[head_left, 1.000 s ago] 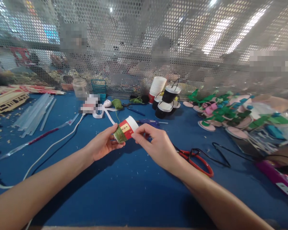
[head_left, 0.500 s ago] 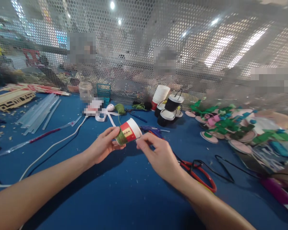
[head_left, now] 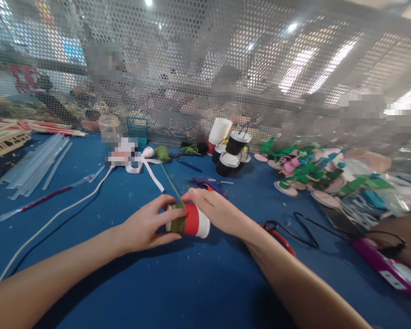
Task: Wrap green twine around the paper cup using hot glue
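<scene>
The person's left hand [head_left: 147, 226] is curled around the narrower end of a red and white, tapered paper cup [head_left: 192, 222], thumb and fingers on opposite sides. The cup lies tilted on its side between the two hands, its wider white end toward the right hand [head_left: 215, 209]. Soft green yarn [head_left: 178, 225] is wound around the end in the left hand. The right hand reaches over the cup with its fingers drawn close together where a taut green yarn strand [head_left: 171, 181] meets the wall; whether they pinch the strand cannot be told.

The cup should be very light and fairly stiff along its length, yet easily dented by a hard squeeze. The wound end looks the best place to hold, since the yarn should add grip, though loops could slide.

Beyond the left hand, the strand runs to a round green yarn ball [head_left: 162, 154], beside a flat white ribbon [head_left: 154, 177]. Just past the right hand, a blue and orange plastic glue gun [head_left: 207, 183] rests on the blue tabletop [head_left: 198, 292].
</scene>
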{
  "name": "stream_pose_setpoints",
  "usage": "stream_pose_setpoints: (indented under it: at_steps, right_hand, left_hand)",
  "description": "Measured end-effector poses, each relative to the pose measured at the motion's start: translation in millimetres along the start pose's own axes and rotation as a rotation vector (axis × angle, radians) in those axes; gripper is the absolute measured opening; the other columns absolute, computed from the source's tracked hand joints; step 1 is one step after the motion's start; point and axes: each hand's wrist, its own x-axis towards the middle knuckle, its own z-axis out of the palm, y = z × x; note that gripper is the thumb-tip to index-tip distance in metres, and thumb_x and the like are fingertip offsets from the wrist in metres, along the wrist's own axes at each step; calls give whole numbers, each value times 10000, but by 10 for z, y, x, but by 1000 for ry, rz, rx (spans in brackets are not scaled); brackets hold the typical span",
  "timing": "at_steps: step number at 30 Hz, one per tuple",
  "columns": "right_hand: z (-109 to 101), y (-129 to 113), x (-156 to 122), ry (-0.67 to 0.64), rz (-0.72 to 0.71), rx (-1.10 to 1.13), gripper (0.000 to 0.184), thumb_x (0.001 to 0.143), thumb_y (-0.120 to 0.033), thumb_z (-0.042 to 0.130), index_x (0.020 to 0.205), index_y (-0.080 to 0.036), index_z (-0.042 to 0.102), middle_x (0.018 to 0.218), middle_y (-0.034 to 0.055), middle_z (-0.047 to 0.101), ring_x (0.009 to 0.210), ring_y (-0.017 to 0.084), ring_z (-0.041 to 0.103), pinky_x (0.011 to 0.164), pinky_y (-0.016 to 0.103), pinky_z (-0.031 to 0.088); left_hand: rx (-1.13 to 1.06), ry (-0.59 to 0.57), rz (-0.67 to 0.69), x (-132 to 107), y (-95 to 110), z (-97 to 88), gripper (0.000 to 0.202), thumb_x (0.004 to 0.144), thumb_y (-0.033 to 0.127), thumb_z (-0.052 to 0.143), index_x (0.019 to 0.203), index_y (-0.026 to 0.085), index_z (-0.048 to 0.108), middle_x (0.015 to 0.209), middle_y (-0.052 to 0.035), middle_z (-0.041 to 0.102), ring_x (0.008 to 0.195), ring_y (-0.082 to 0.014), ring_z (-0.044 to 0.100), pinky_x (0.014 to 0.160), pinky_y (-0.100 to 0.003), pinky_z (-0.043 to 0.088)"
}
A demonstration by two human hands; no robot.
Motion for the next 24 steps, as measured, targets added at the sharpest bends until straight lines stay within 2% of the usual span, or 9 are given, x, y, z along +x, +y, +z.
stream_pose_setpoints:
  at_steps: [4, 10, 17, 21, 24]
  right_hand:
    - [10, 4, 12, -26, 0, 150, 476, 907, -437, 268, 918, -168, 660, 967, 70, 670, 940, 182, 599, 868, 336, 420]
    - [-9, -34, 19, -50, 17, 268, 533, 891, -504, 251, 949, -193, 681, 988, 45, 678, 989, 184, 588, 899, 326, 401]
    - [9, -17, 7, -47, 109, 221, 646, 854, -581, 236, 949, -117, 675, 1005, 107, 668, 969, 197, 590, 888, 322, 404]
    - [23, 12, 11, -47, 88, 198, 673, 844, -601, 229, 945, -103, 670, 995, 122, 666, 947, 201, 595, 887, 334, 406]
    - [17, -6, 6, -55, 81, 171, 643, 863, -568, 233, 951, -103, 668, 995, 122, 669, 945, 202, 598, 888, 341, 405]
  left_hand:
    - [57, -57, 17, 25, 19, -23, 368, 821, 305, 534, 1162, 192, 453, 1132, -147, 428, 1030, -256, 498, 852, -380, 485]
    - [148, -22, 50, 36, 51, -16, 358, 811, 309, 548, 1132, 185, 452, 1145, -141, 337, 936, -223, 497, 797, -385, 521]
    - [217, -1, 50, 20, 41, -2, 355, 805, 306, 555, 1129, 190, 463, 1096, -114, 321, 922, -218, 496, 780, -394, 530]
    - [202, -5, 36, 25, 34, 2, 334, 816, 313, 538, 1115, 182, 471, 1196, -137, 304, 898, -204, 523, 772, -380, 530]
    - [176, -36, 49, 31, 19, 1, 339, 831, 319, 519, 1126, 163, 458, 1254, -158, 340, 1007, -247, 517, 828, -388, 509]
